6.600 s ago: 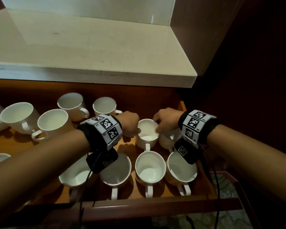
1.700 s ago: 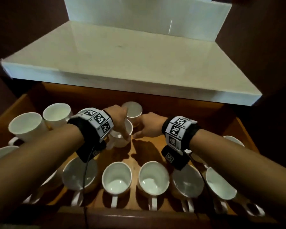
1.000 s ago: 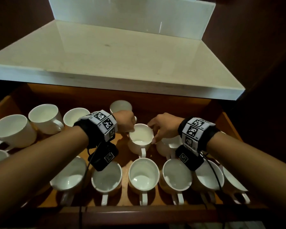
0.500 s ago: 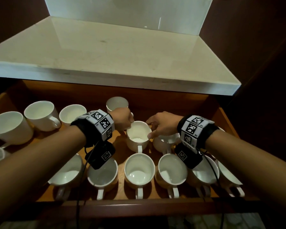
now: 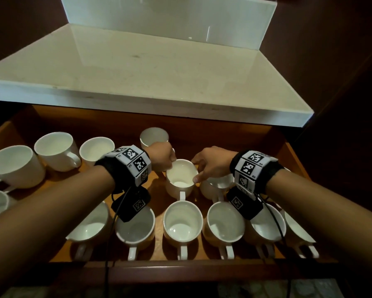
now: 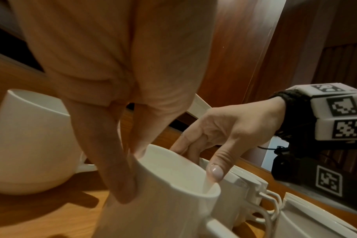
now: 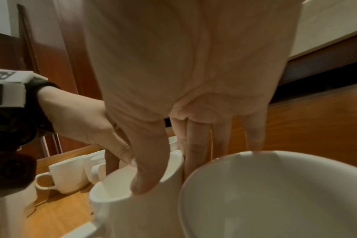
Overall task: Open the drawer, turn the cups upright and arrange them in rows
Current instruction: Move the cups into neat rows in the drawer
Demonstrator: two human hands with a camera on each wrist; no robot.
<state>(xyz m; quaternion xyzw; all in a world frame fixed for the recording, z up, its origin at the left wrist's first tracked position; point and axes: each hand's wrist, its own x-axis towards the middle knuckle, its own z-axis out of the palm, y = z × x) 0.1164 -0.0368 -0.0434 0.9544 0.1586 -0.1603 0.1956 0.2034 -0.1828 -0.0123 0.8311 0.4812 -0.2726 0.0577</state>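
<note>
Cups are sitting upright in the open drawer [image 5: 288, 151]: a tidy row along its front edge, looser ones toward the back left. Both hands are working one cup [image 5: 182, 178] mid-drawer, behind that front row. Left hand [image 5: 161, 155] is pinching its rim, right hand [image 5: 211, 164] too, thumb dipping inside. They're looking like glazed ceramic, so probably stiff, slick and chippy; the rim or handle is probably the best grab. No brand readable, just square codes on the wristbands [image 5: 133, 160].

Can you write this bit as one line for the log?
left hand: pinches cup rim | right hand: pinches same rim | cup: upright
</note>
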